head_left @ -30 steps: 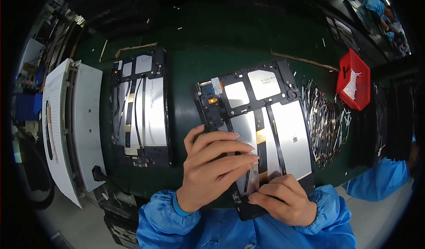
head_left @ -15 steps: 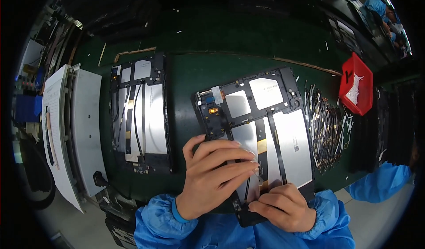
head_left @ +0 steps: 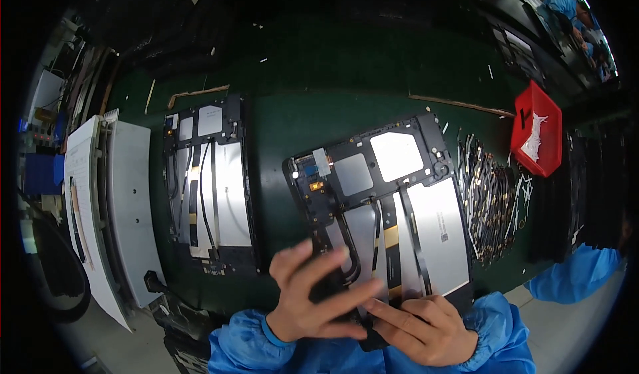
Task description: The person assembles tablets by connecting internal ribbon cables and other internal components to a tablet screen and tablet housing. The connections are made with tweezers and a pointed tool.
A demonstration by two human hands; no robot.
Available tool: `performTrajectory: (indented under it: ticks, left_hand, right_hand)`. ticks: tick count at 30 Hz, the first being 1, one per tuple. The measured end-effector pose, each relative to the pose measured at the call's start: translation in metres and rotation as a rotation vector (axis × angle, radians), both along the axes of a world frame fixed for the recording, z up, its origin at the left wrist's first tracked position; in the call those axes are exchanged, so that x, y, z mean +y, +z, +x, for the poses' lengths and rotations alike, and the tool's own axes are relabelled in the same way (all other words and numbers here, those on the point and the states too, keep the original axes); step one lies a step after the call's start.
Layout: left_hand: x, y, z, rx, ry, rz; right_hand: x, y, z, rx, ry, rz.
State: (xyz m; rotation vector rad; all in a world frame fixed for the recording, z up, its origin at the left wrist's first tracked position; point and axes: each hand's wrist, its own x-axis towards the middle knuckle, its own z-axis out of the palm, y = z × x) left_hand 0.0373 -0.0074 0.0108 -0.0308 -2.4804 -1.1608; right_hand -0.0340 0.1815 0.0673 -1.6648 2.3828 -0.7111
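An opened tablet housing lies tilted in front of me, its silver battery plates, black flat cables and gold tape strips facing up. My left hand is over its lower left edge, blurred, fingers spread and holding nothing I can see. At the lower end, my right hand rests with fingers bent together and tips pressed down by the cable ends. Whatever those tips grip is hidden. A second opened tablet housing lies on the left.
Loose black flat cables are heaped right of the near housing. Beyond them sits a red bin holding white strips. White boards with a paper sheet stand at the left. Dark stacked panels and a co-worker's blue sleeve are at the right.
My left hand has lifted off the middle of the housing, moved down and left, and spread its fingers. My right hand stays at the lower end. The view has shifted slightly.
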Motion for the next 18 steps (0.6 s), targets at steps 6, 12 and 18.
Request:
performTrajectory:
  ticks: [6,12,18]
  left_hand:
    - [-0.006,0.017,-0.01,-0.274,-0.177,-0.321]
    - [-0.015,0.02,-0.034,-0.291,-0.077,-0.266]
    - [-0.009,0.017,-0.029,-0.265,-0.034,-0.316]
  right_hand:
    - [0.0,0.018,-0.014,-0.338,-0.065,-0.209]
    - [-0.005,0.018,-0.013,-0.108,-0.006,0.193]
    - [0.006,0.016,0.02,0.014,0.035,0.321]
